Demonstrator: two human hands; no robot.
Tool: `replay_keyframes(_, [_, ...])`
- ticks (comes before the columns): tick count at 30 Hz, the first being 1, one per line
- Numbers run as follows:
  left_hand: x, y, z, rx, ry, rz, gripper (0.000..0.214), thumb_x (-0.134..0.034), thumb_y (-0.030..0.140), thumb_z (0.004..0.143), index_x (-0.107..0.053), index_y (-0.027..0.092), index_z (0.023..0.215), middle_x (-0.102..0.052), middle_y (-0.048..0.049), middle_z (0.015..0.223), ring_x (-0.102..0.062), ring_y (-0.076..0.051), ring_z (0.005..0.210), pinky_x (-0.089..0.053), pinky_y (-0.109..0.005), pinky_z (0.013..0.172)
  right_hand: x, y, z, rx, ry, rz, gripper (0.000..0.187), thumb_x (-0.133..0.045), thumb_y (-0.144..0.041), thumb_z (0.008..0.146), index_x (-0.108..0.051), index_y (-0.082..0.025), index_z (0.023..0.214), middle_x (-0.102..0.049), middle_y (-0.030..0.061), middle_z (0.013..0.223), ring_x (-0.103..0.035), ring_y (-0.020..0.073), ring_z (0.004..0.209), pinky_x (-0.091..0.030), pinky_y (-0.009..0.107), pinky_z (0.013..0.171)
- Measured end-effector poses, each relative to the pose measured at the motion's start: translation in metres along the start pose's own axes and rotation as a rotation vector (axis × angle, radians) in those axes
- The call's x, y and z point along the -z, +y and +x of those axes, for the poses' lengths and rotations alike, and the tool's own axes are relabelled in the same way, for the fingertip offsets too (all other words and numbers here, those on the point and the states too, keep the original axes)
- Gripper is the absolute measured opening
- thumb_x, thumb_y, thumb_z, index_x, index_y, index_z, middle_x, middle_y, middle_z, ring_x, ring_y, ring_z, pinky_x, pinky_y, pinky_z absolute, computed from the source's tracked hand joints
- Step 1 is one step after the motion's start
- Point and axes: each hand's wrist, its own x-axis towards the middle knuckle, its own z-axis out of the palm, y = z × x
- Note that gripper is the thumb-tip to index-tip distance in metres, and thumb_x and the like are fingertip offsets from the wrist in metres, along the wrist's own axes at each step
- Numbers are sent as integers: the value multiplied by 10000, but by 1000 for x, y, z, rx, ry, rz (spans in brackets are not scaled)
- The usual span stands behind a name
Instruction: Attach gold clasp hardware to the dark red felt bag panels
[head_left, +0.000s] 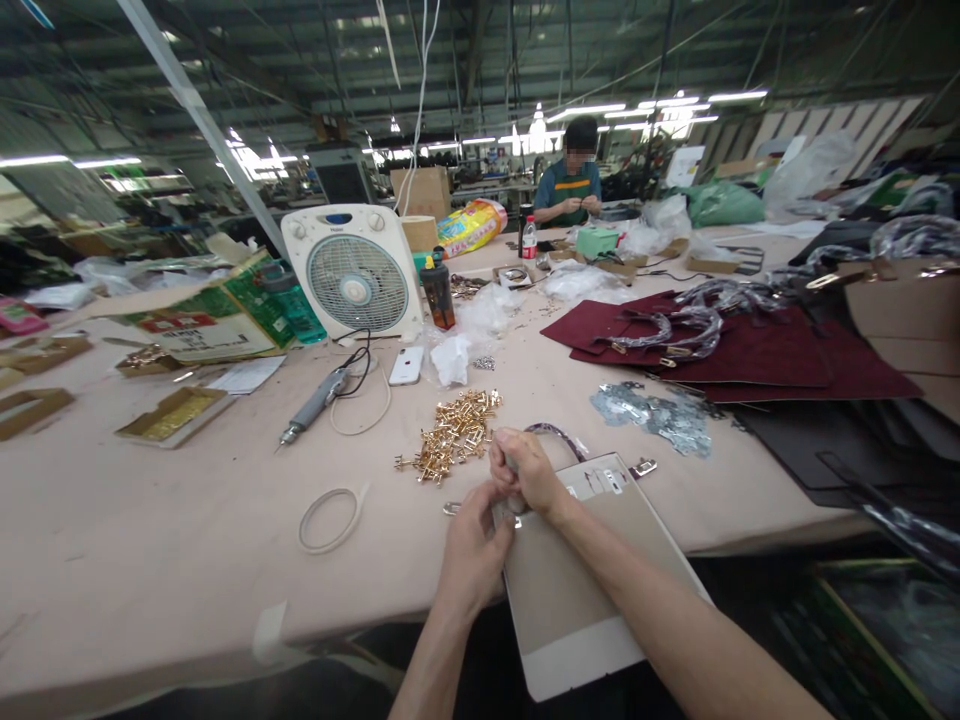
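Note:
A beige bag panel (pixel 600 570) with a pale lower strip lies tilted at the table's front edge, its lower end jutting past it. A dark wrapped handle (pixel 559 432) arches from its far edge, and a gold metal tab (pixel 643 467) sticks out at the far right corner. My left hand (pixel 480 525) is closed on the panel's far left corner, thumb on top. Against it, my right hand (pixel 529 470) is curled into a fist above that corner; whatever it holds is hidden. Just beyond lies a heap of gold metal fittings (pixel 454 435).
Flat grey metal plates (pixel 656 415) and maroon panels (pixel 720 345) lie to the right. Leftward are a tape roll (pixel 328 520), an electric screwdriver (pixel 315 405), a phone (pixel 406 366) and a box fan (pixel 356 270). A person (pixel 570 180) sits across the table.

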Motion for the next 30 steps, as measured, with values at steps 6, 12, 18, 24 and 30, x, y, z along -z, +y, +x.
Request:
replay_keyframes(6, [-2, 14, -10, -22, -1, 77, 436, -697, 177, 762, -662, 196, 1197, -713, -85, 1230, -669, -289, 1156, -536, -420, 1032, -6, 4, -36, 313, -176, -432, 321, -620, -380, 861, -501, -230, 604, -491, -30, 572, -409, 134, 554, -361, 279, 569])
replay_keyframes(12, [-11, 15, -11, -125, 33, 204, 417, -765, 248, 808, -697, 228, 1219, -657, -112, 1348, -588, -318, 1306, -483, -461, 1123, -3, 6, -49, 417, -31, -393, 331, -537, -392, 946, -509, -238, 654, -487, -22, 590, -439, 152, 545, -378, 300, 565])
replay_keyframes(18, [-12, 14, -13, 27, 61, 320, 755, -947, 299, 657, -669, 233, 1356, -571, -146, 1488, -533, -363, 1395, -426, -540, 1189, -2, -11, -41, 307, 298, 101, 336, -504, -402, 1032, -515, -222, 748, -427, -61, 588, -352, 98, 441, -261, 238, 426])
replay_keyframes(24, [-13, 20, -11, -79, 55, 321, 284, -784, 146, 763, -737, 227, 1031, -683, -98, 1260, -613, -292, 1249, -506, -445, 1099, -15, 2, -63, 428, 121, -162, 434, -511, -346, 1042, -524, -209, 630, -462, -25, 544, -437, 127, 497, -345, 281, 524])
replay_keyframes(30, [-16, 17, -5, -228, 23, 332, 135, -562, 150, 917, -673, 226, 906, -700, -55, 954, -642, -227, 1005, -479, -414, 1102, -19, 15, -61, 504, -2, -434, 425, -603, -353, 965, -520, -207, 574, -501, -11, 550, -469, 136, 536, -350, 308, 589])
